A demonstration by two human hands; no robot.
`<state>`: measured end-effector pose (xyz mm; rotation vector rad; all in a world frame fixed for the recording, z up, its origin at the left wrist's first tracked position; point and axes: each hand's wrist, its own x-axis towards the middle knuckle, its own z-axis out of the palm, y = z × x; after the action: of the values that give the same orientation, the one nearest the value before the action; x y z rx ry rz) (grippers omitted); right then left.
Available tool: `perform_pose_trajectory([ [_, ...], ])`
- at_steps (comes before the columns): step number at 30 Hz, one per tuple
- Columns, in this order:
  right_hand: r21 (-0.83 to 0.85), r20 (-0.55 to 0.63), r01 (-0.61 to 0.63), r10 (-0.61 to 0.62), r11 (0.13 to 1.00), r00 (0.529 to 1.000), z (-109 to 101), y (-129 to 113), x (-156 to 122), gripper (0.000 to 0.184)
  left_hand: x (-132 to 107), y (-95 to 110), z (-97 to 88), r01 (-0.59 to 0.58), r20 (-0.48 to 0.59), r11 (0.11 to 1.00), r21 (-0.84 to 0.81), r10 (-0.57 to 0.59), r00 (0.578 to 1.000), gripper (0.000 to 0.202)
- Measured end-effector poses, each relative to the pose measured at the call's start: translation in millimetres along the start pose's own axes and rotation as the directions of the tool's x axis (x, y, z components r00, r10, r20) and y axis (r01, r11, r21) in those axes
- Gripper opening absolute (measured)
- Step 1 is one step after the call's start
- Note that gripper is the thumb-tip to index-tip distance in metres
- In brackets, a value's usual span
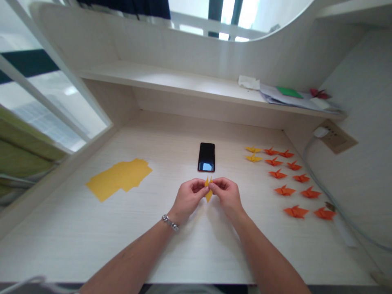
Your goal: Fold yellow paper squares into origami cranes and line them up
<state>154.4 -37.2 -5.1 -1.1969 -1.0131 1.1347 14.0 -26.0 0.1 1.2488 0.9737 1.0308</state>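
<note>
Between my two hands is a small folded piece of yellow origami paper (208, 196), narrow, with two points upward and one downward. My left hand (190, 197), with a metal bracelet at the wrist, pinches its left side. On its right side my right hand (226, 195) pinches it too, and the fingertips cover its middle. Just beyond the hands lies a black phone (206, 157). Yellow paper sheets (122, 175) are fanned out flat to the left. To the right sit two yellow paper cranes (253, 158) beside rows of several orange paper cranes (284, 190).
A raised shelf (183, 81) runs along the back, holding papers (269, 98), a green card (289, 92) and a red folded paper flower (320, 94). A plug (321, 131) with a grey cable (318, 179) is at the right wall. A mirror (196, 18) hangs above.
</note>
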Motion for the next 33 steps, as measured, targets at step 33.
perform_pose_trajectory([
  [33, 0.099, 0.026, -0.068, 0.066, 0.993, 0.997, -2.8, -5.4, -0.3, 0.017, -0.2, -1.5, 0.1, 0.160, 0.096, 0.986, -0.053, -0.154, 0.983, 0.018],
])
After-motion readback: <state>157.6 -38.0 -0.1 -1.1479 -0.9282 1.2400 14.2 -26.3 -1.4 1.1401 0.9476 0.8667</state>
